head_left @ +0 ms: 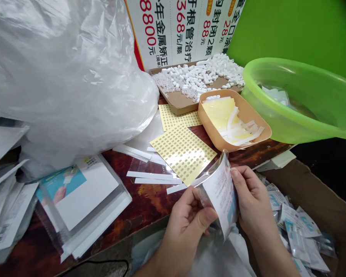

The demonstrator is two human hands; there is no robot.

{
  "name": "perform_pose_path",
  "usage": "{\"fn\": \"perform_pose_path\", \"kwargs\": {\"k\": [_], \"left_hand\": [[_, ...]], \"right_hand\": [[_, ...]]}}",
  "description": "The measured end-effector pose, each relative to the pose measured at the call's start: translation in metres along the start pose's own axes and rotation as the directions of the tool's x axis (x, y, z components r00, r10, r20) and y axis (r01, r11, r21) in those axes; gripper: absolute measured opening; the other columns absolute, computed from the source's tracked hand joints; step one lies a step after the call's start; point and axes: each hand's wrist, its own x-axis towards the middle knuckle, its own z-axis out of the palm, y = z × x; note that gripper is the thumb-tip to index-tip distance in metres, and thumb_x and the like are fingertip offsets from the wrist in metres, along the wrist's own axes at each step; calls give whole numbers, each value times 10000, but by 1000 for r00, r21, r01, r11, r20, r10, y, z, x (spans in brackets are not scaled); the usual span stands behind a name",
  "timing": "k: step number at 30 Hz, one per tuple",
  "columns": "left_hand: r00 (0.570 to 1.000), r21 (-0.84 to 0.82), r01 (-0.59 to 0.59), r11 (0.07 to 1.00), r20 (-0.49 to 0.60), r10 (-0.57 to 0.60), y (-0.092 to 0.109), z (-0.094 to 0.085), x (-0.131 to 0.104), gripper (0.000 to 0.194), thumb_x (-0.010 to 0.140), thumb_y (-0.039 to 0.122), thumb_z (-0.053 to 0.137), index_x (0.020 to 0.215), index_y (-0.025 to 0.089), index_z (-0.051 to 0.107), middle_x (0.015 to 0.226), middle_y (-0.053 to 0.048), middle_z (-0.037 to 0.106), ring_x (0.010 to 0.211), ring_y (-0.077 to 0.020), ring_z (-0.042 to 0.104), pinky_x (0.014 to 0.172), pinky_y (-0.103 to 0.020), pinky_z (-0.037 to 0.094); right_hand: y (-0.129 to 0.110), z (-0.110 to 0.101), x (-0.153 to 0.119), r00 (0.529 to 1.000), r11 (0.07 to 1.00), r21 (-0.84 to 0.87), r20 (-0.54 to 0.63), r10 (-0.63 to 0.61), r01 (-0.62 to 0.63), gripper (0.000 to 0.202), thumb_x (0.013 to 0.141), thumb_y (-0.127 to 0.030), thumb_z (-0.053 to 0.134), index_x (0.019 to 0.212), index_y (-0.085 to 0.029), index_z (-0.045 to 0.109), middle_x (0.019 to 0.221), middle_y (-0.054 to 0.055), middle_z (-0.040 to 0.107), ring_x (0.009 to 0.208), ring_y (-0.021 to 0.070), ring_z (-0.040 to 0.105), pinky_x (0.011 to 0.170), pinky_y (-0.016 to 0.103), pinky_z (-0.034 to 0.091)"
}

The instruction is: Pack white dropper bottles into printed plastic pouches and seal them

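Between my hands, just in front of the table edge, is a clear plastic bag (pixel 220 192) with a white printed card inside, tilted and slightly bowed. My left hand (pixel 190 219) is closed on its left side, thumb across the front. My right hand (pixel 249 196) pinches its right edge near the top. Just beyond the bag lies a yellow sticker sheet (pixel 186 152) with rows of small round dark marks. White strips (pixel 154 177) on clear bags lie on the table to the left of it.
An orange tray (pixel 263 132) holds yellow sheets and white strips. Behind it, a cardboard tray (pixel 183 104) carries small white cylinders. A green basin (pixel 291 129) stands right; a large plastic bag (pixel 83 88) and carded bags (pixel 89 192) sit left. Packed bags fill a cardboard box (pixel 320 192) below right.
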Motion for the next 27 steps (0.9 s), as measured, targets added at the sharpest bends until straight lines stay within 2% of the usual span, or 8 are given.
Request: {"fn": "perform_pose_path", "kwargs": {"k": [5, 8, 10, 12, 15, 17, 24, 27], "left_hand": [[994, 77, -105, 991, 12, 104, -4, 4, -2, 290, 897, 452, 603, 795, 196, 514, 683, 51, 479, 567, -76, 383, 550, -200, 351], [980, 190, -198, 962, 28, 197, -8, 3, -3, 299, 966, 449, 478, 783, 215, 447, 627, 74, 387, 529, -78, 325, 536, -215, 319], [973, 285, -228, 931, 30, 229, -9, 1, -2, 300, 984, 448, 424, 791, 219, 436, 626, 71, 380, 523, -84, 319, 511, -223, 301], [968, 352, -238, 905, 6, 252, -8, 0, 1, 310, 989, 452, 398, 783, 221, 422, 643, 63, 397, 510, -82, 326, 481, -226, 289], [967, 369, -226, 901, -27, 253, -4, 3, 6, 324, 987, 465, 392, 768, 226, 396, 646, 66, 390, 486, -72, 335, 447, -211, 284], [972, 347, -205, 915, -36, 232, -1, 6, 9, 314, 986, 464, 398, 781, 226, 405, 626, 73, 383, 470, -67, 327, 429, -198, 278], [990, 27, -135, 990, 33, 134, 3, 16, 15, 309, 976, 457, 426, 773, 223, 419, 499, 120, 321, 401, -54, 242, 419, -176, 288], [992, 71, -127, 989, 19, 126, 3, 18, 14, 321, 967, 480, 440, 792, 212, 465, 533, 100, 370, 426, -52, 257, 419, -167, 285]], "right_hand": [[1, 3, -3, 998, 995, -85, -44, -53, 49, 249, 936, -436, 536, 832, -213, 574, 748, -15, 557, 667, 137, 477, 593, 256, 412], [-11, 1, -6, 921, 882, -354, -116, -373, 313, 215, 914, -340, 580, 1068, -191, 587, 1040, 81, 580, 951, 213, 569, 754, 334, 503], [-25, -2, -9, 827, 721, -495, -8, -562, 486, 301, 899, -237, 598, 1190, -171, 559, 1204, 128, 521, 1149, 240, 525, 916, 376, 488], [-38, -8, -12, 755, 605, -483, 209, -622, 632, 318, 908, -144, 559, 1224, -180, 556, 1288, 124, 497, 1238, 214, 490, 1035, 356, 424], [-49, -13, -16, 610, 540, -303, 527, -592, 785, 410, 924, -77, 483, 1310, -212, 506, 1417, 91, 427, 1336, 183, 415, 1121, 309, 347], [-48, -14, -16, 559, 550, -226, 603, -570, 804, 457, 929, -64, 451, 1359, -217, 463, 1473, 79, 365, 1387, 187, 346, 1157, 312, 302], [-31, -15, -13, 599, 641, -133, 537, -594, 756, 504, 927, -52, 405, 1383, -267, 399, 1511, 61, 317, 1388, 183, 352, 1147, 349, 350], [-33, -19, -12, 594, 604, -199, 568, -571, 771, 477, 938, -89, 419, 1370, -292, 427, 1526, 65, 286, 1400, 222, 341, 1133, 412, 380]]}}
